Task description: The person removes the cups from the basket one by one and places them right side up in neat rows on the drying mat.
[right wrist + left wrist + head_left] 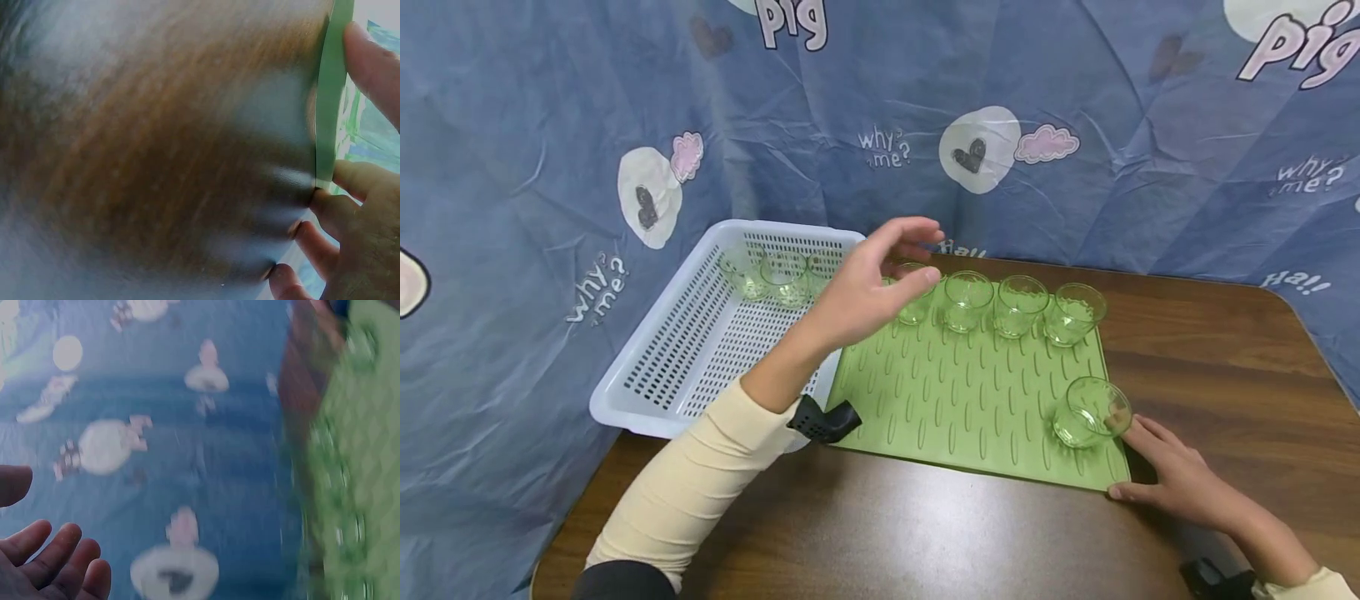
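Note:
My left hand point(868, 287) hangs in the air over the left back of a green drying mat point(955, 400), fingers loosely bent and nothing in them. Behind it, a green-tinted drinking glass point(913, 304) is partly hidden. Further right in that back row stand more glasses, the last one point(1072, 315) by the mat's back right corner. A single glass point(1088, 412) stands near the front right corner. Beside it my right hand point(1183, 475) lies at the mat's right edge, thumb at the corner. In the right wrist view its fingertips point(322, 200) meet the mat edge and the tabletop.
A white perforated plastic basket point(651, 421) stands left of the mat, with glasses point(786, 279) along its back side. The brown wooden table point(925, 533) backs onto a blue printed cloth point(820, 158). A black wrist strap point(823, 419) sits on the left wrist.

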The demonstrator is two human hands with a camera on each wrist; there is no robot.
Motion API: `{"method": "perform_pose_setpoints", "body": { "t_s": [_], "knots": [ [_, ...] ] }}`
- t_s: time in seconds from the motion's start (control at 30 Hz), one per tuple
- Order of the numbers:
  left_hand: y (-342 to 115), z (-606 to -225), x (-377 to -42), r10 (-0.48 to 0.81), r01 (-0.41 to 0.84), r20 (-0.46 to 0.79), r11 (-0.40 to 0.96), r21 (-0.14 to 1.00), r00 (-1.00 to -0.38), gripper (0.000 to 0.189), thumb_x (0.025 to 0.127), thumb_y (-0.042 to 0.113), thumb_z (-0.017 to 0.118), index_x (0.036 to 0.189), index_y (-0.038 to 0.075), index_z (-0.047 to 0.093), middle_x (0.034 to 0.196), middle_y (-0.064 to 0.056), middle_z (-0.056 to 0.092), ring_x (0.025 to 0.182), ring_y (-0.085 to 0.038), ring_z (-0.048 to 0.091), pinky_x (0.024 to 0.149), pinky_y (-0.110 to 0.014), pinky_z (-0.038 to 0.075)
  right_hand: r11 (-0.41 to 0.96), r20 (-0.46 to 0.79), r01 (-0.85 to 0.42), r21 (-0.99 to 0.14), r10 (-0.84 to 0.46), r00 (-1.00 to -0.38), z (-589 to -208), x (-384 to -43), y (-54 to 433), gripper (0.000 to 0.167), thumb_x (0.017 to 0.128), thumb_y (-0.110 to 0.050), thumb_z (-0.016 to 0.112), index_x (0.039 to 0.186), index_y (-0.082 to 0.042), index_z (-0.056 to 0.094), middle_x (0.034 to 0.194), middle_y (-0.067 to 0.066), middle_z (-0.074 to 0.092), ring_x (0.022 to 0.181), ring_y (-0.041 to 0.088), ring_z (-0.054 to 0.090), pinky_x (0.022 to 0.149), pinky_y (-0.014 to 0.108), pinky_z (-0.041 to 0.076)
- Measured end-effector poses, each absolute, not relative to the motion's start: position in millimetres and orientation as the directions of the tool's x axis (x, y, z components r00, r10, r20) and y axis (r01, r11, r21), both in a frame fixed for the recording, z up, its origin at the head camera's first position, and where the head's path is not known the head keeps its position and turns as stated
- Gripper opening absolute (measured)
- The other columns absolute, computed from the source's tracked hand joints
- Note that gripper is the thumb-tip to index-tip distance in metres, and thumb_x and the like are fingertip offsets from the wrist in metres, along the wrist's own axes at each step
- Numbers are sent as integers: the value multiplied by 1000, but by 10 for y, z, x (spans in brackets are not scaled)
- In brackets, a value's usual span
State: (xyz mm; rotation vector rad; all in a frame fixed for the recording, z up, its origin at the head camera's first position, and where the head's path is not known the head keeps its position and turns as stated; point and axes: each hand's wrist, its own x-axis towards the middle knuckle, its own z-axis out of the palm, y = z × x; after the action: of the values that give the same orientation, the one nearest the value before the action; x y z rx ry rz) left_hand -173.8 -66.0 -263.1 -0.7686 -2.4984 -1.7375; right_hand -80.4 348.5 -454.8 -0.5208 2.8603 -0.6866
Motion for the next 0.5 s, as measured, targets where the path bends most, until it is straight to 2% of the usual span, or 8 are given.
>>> {"method": "perform_pose_setpoints", "body": {
  "t_s": [0.1, 0.27, 0.5],
  "knots": [
    [-930, -2658, -1852, 327, 377, 259, 378, 846, -909, 48, 94, 14, 64, 140, 9, 51, 136, -7, 59, 120, -23, 58, 101, -38, 51, 833, -64, -299, -466, -368, -928, -4549, -803, 3480, 103, 73, -34, 86, 157, -18, 29, 147, 32, 43, 134, 53, 35, 87, 80, 30],
    [-1439, -2746, -2011, 213, 356, 286, 615, 704, -934, 43, 95, 15, 62, 136, 5, 54, 135, -13, 59, 123, -30, 56, 100, -43, 50, 834, -59, -303, -460, -369, -928, -4552, -802, 3469, 103, 72, -35, 86, 157, -18, 30, 147, 31, 45, 133, 53, 36, 86, 80, 31],
    [-2063, -2824, -2225, 100, 259, 286, 761, 595, -953, 44, 96, 17, 59, 137, 1, 53, 136, -21, 56, 124, -39, 54, 100, -54, 46, 843, -63, -294, -451, -359, -931, -4546, -810, 3476, 107, 71, -36, 86, 158, -20, 27, 146, 34, 43, 132, 53, 37, 86, 81, 32]
  ]
}}
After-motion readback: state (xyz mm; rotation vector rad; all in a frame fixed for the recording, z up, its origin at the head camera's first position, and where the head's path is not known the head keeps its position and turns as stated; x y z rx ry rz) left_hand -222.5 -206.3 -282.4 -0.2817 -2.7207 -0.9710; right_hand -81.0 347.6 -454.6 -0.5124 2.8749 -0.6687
